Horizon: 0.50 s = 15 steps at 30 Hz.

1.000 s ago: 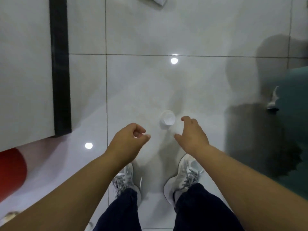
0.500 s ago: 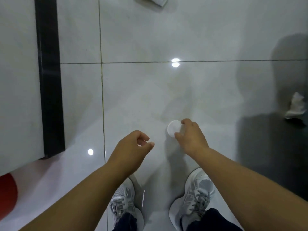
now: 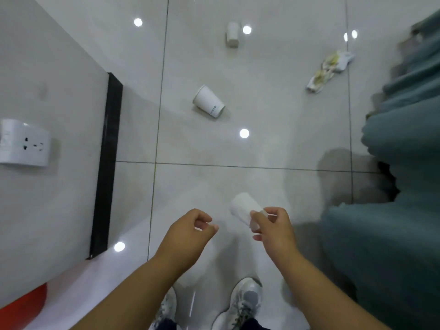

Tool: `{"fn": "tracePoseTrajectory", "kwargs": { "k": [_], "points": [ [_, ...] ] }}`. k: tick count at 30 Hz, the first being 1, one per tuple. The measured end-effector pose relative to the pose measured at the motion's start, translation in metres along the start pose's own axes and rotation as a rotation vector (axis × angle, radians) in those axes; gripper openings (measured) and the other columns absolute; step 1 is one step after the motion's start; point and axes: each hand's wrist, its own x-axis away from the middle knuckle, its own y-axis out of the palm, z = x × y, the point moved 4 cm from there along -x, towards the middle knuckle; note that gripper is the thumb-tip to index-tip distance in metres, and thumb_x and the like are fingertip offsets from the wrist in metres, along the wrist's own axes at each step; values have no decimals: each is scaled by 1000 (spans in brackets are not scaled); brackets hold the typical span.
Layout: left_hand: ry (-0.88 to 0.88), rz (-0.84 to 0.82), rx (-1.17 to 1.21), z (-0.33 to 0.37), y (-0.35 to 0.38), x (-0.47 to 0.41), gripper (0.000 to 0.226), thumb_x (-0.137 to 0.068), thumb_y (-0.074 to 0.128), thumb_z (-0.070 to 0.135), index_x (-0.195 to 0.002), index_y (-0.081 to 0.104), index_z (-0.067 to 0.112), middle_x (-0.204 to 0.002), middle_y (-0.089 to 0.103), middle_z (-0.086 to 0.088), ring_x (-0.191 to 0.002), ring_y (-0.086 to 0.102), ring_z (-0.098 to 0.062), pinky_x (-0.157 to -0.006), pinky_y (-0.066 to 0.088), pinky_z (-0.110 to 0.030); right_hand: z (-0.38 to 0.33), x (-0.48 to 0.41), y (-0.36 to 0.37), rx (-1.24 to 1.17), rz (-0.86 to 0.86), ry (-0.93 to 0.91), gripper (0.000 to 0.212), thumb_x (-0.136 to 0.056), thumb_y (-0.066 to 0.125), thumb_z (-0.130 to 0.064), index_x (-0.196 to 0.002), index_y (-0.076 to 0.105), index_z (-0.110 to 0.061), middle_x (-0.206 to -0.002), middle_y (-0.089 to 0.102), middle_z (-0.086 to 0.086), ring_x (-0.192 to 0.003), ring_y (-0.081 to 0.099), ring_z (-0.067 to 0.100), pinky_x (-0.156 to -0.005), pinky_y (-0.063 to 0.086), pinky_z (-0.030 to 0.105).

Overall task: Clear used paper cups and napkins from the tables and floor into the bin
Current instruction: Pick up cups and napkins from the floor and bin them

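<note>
Right hand [image 3: 273, 228] pinches a blurred white paper cup [image 3: 241, 207] by one end, above the tiled floor [image 3: 262, 144], left hand [image 3: 188, 231] loosely curled and empty — such a light fingertip grip could let the thin cup slip or crush before it reaches the bin.

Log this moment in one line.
right hand: grips white paper cup | left hand: empty, loosely curled | grey tiled floor: tipped white paper cup, farther white cup, crumpled stained napkin
</note>
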Motion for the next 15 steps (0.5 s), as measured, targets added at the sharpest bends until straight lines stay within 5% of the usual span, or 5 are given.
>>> {"fn": "tracePoseTrajectory", "kwargs": {
  "k": [11,15],
  "points": [
    [0,20,142,118,-88,-107,12,-88,63,27,-98,60,21,-97,61,2,-84,57,-6,-54,40,-9,-204,-67,-15,-12,65,-154,49,-87,63,-16,-128,39,-23,-118,51,4,-82,63,21,-90,53,47],
    [30,15,81,166,-129,-186,17,-88,62,32,-102,58,23,-96,60,4,-87,59,-11,-70,46,-22,-283,-124,1,-31,127,-237,59,-87,62,-16,-140,35,-25,-122,49,4,-83,63,19,-90,53,44]
  ]
}}
